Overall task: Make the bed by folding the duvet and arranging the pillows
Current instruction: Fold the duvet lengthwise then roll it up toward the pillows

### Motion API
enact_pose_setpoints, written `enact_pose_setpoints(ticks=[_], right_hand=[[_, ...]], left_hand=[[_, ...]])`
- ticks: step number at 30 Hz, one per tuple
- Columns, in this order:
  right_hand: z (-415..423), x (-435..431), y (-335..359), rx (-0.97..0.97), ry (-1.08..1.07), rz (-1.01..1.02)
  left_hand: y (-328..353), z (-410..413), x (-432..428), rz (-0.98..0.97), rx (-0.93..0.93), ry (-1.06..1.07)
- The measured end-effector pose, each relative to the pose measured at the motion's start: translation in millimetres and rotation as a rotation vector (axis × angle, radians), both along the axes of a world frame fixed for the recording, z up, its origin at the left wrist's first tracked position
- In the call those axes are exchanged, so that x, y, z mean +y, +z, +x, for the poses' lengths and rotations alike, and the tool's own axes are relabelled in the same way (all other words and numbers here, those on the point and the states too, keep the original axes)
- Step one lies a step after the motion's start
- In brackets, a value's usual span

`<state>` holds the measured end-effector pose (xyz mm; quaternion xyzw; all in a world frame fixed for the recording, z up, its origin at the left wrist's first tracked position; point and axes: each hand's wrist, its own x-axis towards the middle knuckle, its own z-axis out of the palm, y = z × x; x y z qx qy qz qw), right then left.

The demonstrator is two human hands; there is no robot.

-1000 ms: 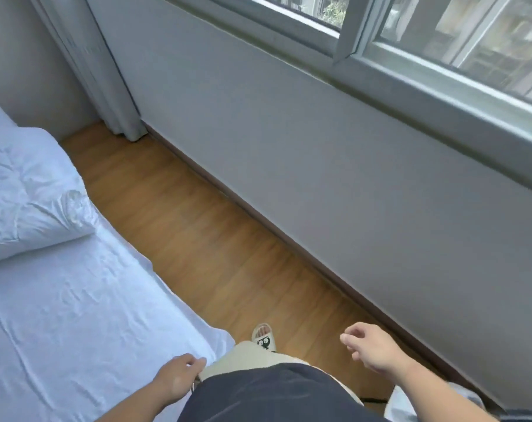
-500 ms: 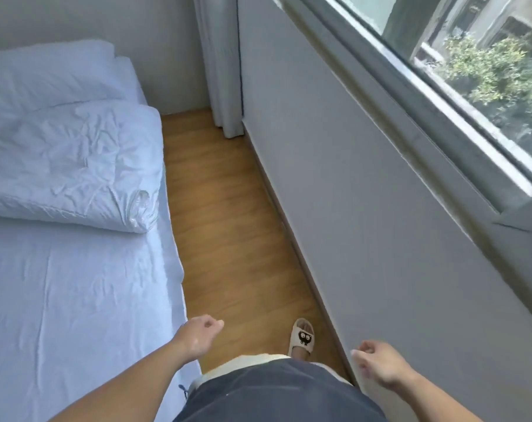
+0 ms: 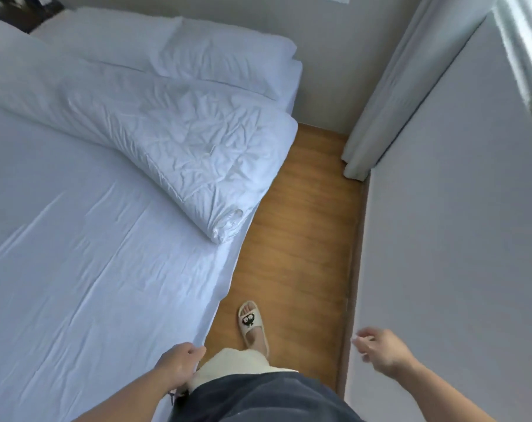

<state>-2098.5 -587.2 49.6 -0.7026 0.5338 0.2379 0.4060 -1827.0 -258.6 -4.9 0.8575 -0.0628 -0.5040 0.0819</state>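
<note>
A folded white duvet lies across the bed, its rolled corner near the bed's right edge. Behind it, against the headboard wall, rest two white pillows. My left hand hangs by my hip at the mattress edge with loosely curled fingers and holds nothing. My right hand hovers beside the grey wall, fingers loosely curled and empty. Both hands are far from the duvet and the pillows.
A narrow strip of wooden floor runs between the bed and the grey wall. My slippered foot stands on it. A pale curtain hangs in the far corner. A dark object sits at the top left.
The view has swung left from the window wall to the bed, bringing the duvet and pillows into sight. Both hands stay low and empty.
</note>
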Motion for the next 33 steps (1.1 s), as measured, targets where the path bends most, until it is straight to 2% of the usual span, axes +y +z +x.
enact_pose_setpoints(ticks=[6,13,19,22,26,29,33], right_hand=[[153.2,-68.2,2.5,0.056,0.205,0.039],[329.5,-128.8,-6.4,-0.034,0.400,0.071],[468.7,-153.6,-49.0,-0.104,0.508,0.220],[523.6,-157.4,-74.2,-0.072,0.544,0.321],[580.7,-142.6,-129.3,-0.025,0.521,0.394],[601.9,-120.7,-172.5,0.034,0.497,0.447],[609.4,-119.1,-199.3,0.093,0.634,0.507]], left_hand=[[6.8,96.6,-75.5,-0.063,0.085,0.098],[10.7,234.2,-142.5,-0.025,-0.015,0.151],[0.4,330.2,-213.7,0.057,-0.081,0.031],[-12.3,372.0,-254.7,0.052,-0.114,-0.135],[-44.9,429.7,-305.8,0.062,-0.253,-0.430],[-75.2,472.9,-332.6,0.150,-0.340,-0.708],[-115.8,525.7,-358.0,0.296,-0.318,-1.117]])
